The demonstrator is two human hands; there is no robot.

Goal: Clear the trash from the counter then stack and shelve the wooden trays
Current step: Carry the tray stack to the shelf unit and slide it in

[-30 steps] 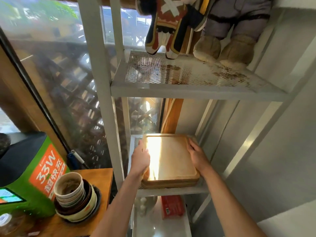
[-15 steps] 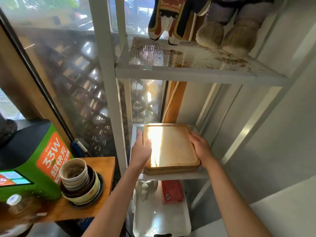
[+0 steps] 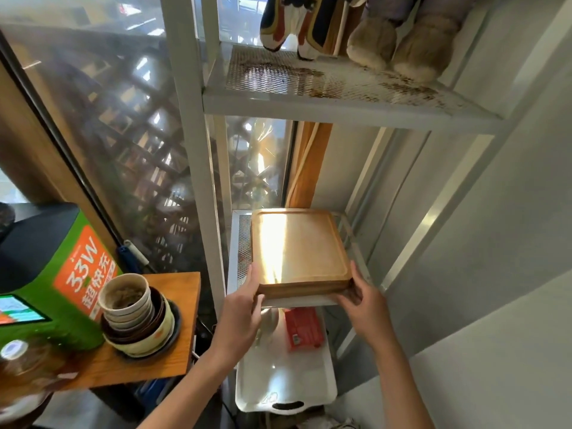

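Both hands have slid back along the stack of wooden trays [image 3: 298, 249]: a second ago they gripped its sides, now the left hand [image 3: 243, 308] and right hand [image 3: 363, 305] hold only its near corners, the stack reaching further ahead of them onto the shelf [image 3: 240, 239].

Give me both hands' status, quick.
Left hand: gripping the trays' front-left corner.
Right hand: gripping their front-right corner.

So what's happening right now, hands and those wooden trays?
Left hand and right hand grip the near corners. Stacked wooden trays sit on the middle mesh shelf. Nothing in the way.
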